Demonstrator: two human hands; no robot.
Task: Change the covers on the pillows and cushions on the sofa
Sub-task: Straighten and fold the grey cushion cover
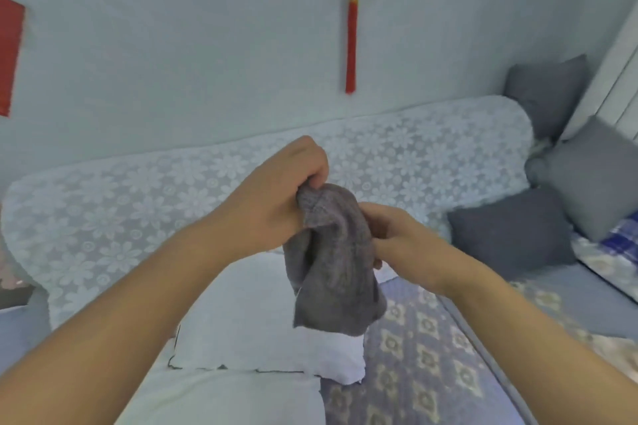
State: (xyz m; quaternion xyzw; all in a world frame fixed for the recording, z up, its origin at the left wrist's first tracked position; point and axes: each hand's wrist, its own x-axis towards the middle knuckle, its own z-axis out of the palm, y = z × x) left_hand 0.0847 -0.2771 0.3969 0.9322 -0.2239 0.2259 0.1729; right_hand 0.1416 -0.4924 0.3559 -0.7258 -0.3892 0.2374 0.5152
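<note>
A person's left hand [286, 190] and right hand [404, 235] hold a bunched grey cushion cover [335, 259] above a sofa [145, 190]. The left hand's fingers curl tightly around the cover's top edge, while the right hand pinches the fabric just beside it, slightly lower and to the right. The cover hangs limp below both hands, its lower hem dangling over a bare white pillow [248, 314] that lies on the seat near the camera. The pillow rests partly on a patterned blue seat cloth [414, 355]. White floral lace drapes the sofa's backrest. At the far right, three grey cushions are stacked in the corner: a dark one [549, 93] propped against the wall, a lighter one [597, 176] leaning below it, and another dark one [511, 231] on the seat. A red tasselled ornament [352, 10] hangs on the pale wall behind.
</note>
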